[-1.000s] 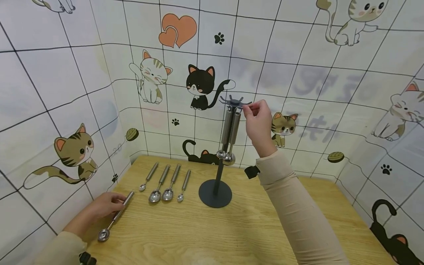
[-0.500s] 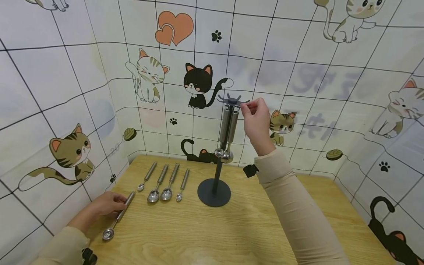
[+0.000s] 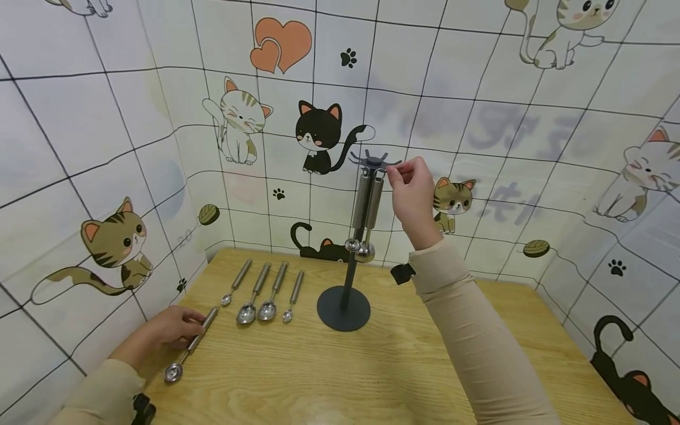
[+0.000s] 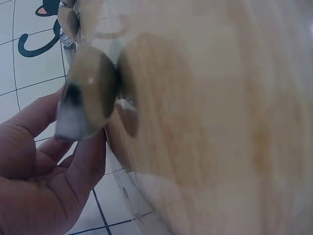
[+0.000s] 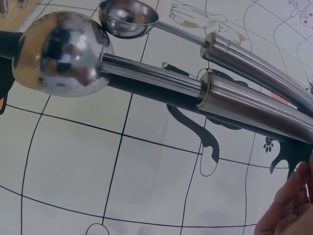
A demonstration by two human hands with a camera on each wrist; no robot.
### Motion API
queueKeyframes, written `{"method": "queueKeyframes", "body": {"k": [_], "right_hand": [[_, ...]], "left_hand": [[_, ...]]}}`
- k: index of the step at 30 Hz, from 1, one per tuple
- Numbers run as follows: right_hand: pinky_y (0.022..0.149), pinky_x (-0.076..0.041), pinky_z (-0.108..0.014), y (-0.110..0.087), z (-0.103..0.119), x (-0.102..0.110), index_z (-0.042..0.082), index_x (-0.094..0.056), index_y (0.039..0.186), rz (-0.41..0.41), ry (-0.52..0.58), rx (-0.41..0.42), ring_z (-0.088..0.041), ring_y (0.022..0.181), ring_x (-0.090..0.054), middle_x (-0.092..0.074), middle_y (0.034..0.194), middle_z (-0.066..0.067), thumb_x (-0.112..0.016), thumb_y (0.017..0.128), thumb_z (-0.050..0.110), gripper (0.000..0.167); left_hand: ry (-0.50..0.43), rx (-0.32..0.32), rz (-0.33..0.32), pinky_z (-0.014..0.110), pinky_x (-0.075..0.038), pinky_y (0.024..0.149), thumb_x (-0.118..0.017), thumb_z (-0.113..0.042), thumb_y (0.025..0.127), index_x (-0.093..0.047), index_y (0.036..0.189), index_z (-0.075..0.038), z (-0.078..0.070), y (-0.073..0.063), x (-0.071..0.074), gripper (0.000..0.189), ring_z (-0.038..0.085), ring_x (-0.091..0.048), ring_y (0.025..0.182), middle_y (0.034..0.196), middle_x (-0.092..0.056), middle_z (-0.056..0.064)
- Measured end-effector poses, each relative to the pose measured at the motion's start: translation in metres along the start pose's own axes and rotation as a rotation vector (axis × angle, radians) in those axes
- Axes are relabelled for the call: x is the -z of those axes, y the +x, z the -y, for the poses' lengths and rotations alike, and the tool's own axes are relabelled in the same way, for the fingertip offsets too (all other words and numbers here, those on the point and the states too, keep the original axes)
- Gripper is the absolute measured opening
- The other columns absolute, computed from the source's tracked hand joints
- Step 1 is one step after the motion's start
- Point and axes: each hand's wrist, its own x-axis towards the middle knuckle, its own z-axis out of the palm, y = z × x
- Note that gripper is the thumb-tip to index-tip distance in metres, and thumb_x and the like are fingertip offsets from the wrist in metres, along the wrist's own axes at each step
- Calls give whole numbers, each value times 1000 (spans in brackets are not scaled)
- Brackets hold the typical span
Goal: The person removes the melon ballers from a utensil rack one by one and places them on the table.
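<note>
At the table's left side, my left hand (image 3: 177,327) holds a steel scoop (image 3: 204,327) by its handle. In the left wrist view the scoop's bowl (image 4: 90,93) hides part of the fingers (image 4: 88,161) behind it. My right hand (image 3: 414,192) is raised at the top of a dark grey hanging rack (image 3: 344,310), thumb and index finger pinching one of its hook arms. Two steel scoops hang beside that hand: a larger one (image 5: 63,54) and a smaller one (image 5: 129,19). Most of the right hand falls outside the right wrist view.
Several steel scoops lie in a row on the wooden table (image 3: 297,378), left of the rack: a small scoop (image 3: 236,283), two large ones (image 3: 252,295) and another small scoop (image 3: 294,295). Cat-printed wall covering (image 3: 425,77) rises close behind and at both sides.
The bowl end of the scoop in my left hand has swung slightly right. My right hand stays at the rack's top, and the head view has shifted a little.
</note>
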Motion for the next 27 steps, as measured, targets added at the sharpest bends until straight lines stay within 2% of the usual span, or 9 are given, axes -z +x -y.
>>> {"method": "queueKeyframes", "body": {"k": [7,15,20,27], "right_hand": [[66,-39,-29,-1,0,1,1,-56,111,1,1,6,-16,78,-49,-55,89,-3,-61,104,21,22],[66,-40,-29,0,-1,1,1,-56,110,2,3,2,-15,78,-49,-56,90,-2,-62,103,22,23],[67,-40,-28,0,0,1,0,-56,110,1,4,9,-15,79,-50,-57,90,-1,-62,103,21,22],[67,-40,-28,0,-1,1,1,-56,110,2,7,0,-14,79,-51,-57,91,-1,-62,103,22,22]], "left_hand": [[-10,-1,8,37,-60,72,-70,-10,94,-57,128,14,-1,-1,0,44,18,-64,88,110,-66,18],[-32,10,18,36,-60,72,-69,-15,96,-55,130,15,0,0,2,47,18,-65,89,110,-67,17],[-23,27,4,35,-59,71,-66,-18,99,-55,131,15,0,1,2,47,18,-65,87,105,-67,13],[29,6,-41,36,-56,68,-64,-21,101,-56,131,14,-5,-4,6,47,21,-64,88,108,-65,18]]}}
